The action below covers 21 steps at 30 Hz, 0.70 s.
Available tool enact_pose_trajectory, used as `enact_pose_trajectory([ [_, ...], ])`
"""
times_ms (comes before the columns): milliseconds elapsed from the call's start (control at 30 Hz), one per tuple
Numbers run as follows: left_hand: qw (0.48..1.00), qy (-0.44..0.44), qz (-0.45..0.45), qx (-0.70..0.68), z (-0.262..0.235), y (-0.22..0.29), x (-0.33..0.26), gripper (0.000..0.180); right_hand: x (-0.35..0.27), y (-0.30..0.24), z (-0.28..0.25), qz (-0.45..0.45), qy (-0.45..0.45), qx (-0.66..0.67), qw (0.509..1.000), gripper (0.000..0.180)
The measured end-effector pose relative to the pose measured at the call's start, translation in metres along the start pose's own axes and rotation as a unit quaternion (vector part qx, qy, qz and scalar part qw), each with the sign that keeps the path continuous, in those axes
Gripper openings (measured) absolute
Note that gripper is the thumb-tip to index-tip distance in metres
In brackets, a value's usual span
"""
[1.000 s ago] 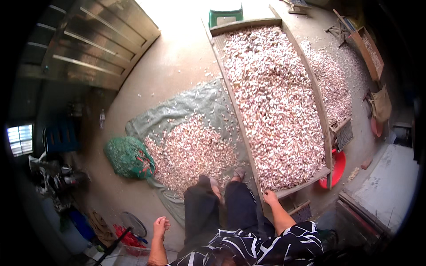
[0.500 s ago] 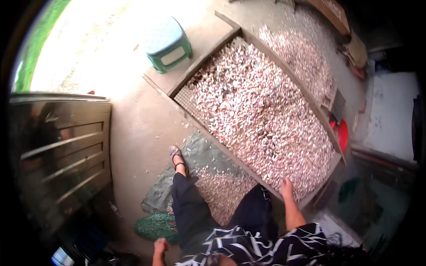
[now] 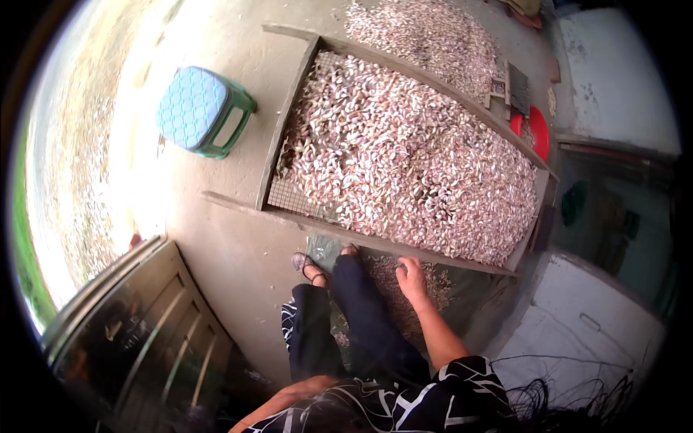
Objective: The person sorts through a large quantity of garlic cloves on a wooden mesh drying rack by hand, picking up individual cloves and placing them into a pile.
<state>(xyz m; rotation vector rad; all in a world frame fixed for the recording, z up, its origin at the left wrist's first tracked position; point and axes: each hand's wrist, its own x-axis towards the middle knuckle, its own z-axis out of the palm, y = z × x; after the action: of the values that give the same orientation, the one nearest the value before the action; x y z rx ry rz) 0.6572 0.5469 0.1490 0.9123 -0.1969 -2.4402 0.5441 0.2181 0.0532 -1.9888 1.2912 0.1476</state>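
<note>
A large wooden-framed mesh screen (image 3: 289, 123) stands in front of me, heaped with whitish-purple pieces that look like garlic cloves (image 3: 404, 159). Bare wire mesh (image 3: 289, 199) shows at its near left corner. My right hand (image 3: 411, 278) hangs just on my side of the near rail, fingers loosely bent and apart, with nothing visible in them. Below it, more cloves lie on a dark green sheet (image 3: 469, 307) on the floor. My left forearm (image 3: 289, 397) crosses low by my hip; the hand at its end is hidden against my clothes.
A blue-topped green plastic stool (image 3: 193, 108) stands left of the screen. Beyond the far rail lies another pile of cloves (image 3: 433, 47). A red basin (image 3: 538, 133) sits at the far right. A panelled door (image 3: 166, 325) is at left, a white cabinet (image 3: 577, 307) at right.
My right hand has come off the screen's near right edge and moved left. My view has turned, my feet have come together, and my left hand has slipped out of sight.
</note>
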Motion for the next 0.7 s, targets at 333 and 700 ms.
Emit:
enact_pose_trajectory([
  [333, 0.983, -0.018, -0.109, 0.145, -0.062, 0.135, -0.088, 0.018, 0.096, -0.058, 0.018, -0.041, 0.028, 0.088, 0.995, 0.019],
  [700, 0.921, -0.190, -0.083, 0.329, -0.121, 0.199, -0.042, 0.018, 0.141, -0.012, 0.020, 0.029, 0.224, 0.065, 0.972, 0.019],
])
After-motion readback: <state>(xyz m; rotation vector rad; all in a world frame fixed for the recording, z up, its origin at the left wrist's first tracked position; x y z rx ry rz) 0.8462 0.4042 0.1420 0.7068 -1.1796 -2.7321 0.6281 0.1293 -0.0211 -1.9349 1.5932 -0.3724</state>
